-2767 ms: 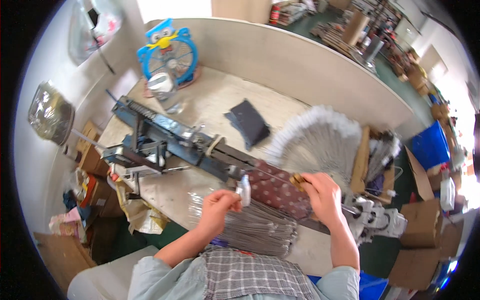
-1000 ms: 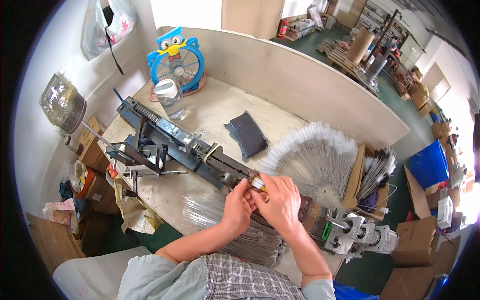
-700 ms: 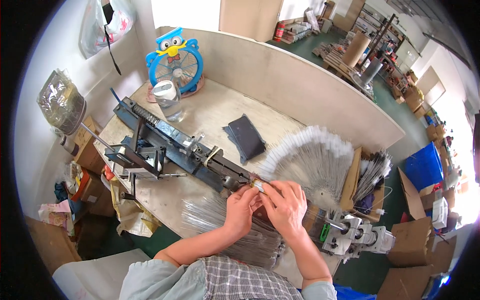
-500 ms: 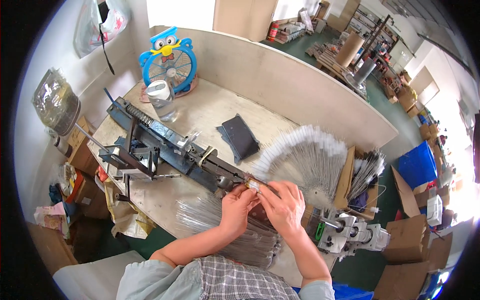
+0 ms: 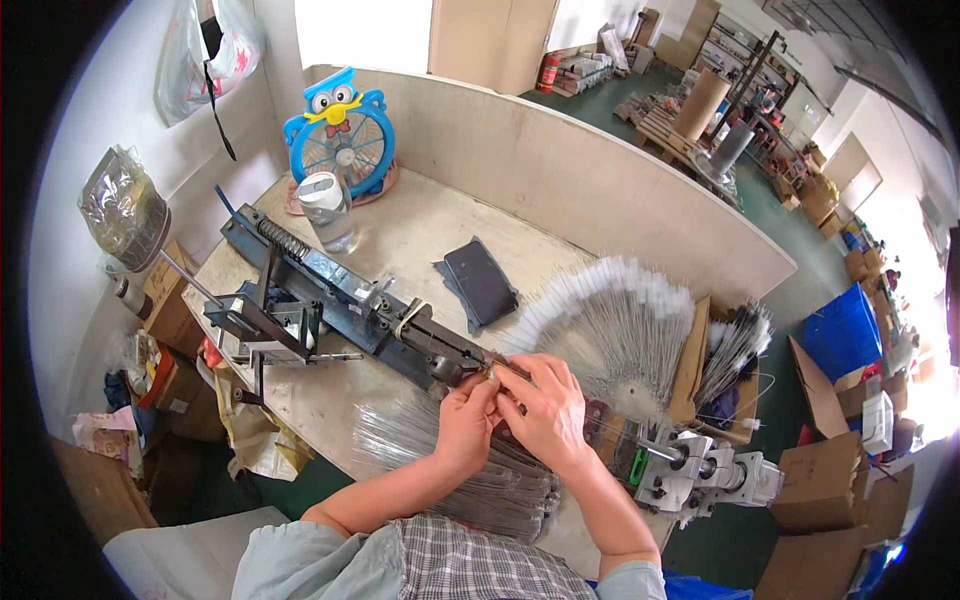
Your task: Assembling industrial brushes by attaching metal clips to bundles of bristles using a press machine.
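Workbench (image 5: pixel 420 230), near edge: left hand (image 5: pixel 466 420) and right hand (image 5: pixel 545 412), fingers pinched together on a thin wire (image 5: pixel 492 372) at the end of the dark jig (image 5: pixel 350 300). Done: a fan of tipped wires (image 5: pixel 620 320) toward the right edge. Left: a bundle of plain wires (image 5: pixel 430 450) under the wrists.

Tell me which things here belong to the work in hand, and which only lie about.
In use: left hand, right hand, long dark metal jig, fanned thin rods, bundle of rods.

Lying about: blue owl fan, water bottle, dark wallet.
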Demonstrator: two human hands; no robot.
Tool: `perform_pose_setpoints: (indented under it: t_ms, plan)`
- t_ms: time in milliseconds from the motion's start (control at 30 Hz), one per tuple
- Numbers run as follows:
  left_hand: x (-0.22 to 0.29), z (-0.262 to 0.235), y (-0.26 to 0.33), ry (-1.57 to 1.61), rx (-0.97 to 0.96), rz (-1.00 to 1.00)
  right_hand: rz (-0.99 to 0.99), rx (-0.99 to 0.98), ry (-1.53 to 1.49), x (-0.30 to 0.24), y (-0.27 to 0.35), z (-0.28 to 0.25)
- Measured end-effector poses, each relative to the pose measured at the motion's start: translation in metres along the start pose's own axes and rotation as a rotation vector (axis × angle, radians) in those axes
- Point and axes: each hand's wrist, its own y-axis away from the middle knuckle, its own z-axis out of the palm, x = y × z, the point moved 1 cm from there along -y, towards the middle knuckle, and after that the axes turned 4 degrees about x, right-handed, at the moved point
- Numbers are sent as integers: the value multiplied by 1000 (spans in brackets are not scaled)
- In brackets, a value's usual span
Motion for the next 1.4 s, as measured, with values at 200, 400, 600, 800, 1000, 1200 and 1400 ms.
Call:
perform_pose_setpoints:
  t_ms: [200,400,600,800,1000,1200,1400]
  plan:
    - [0,-7,0,34,-36,-25,15,-21,-75,0,-2,3]
    - [-5,-20,-6,100,-74,-65,-5,-3,-46,-9,-6,-5]
    - [6,-2,1,75,-14,-116,491,-307,-636,-17,31,6]
    - [7,-13,2,5,-7,-228,823,-403,-1043,-13,29,14]
    - [3,1,2,13,21,-119,583,-217,-725,-11,36,-1]
    - [6,4,4,-30,29,-48,627,-250,-620,-5,29,-1]
    - [6,6,6,-41,37,-64,587,-223,-611,-2,33,5]
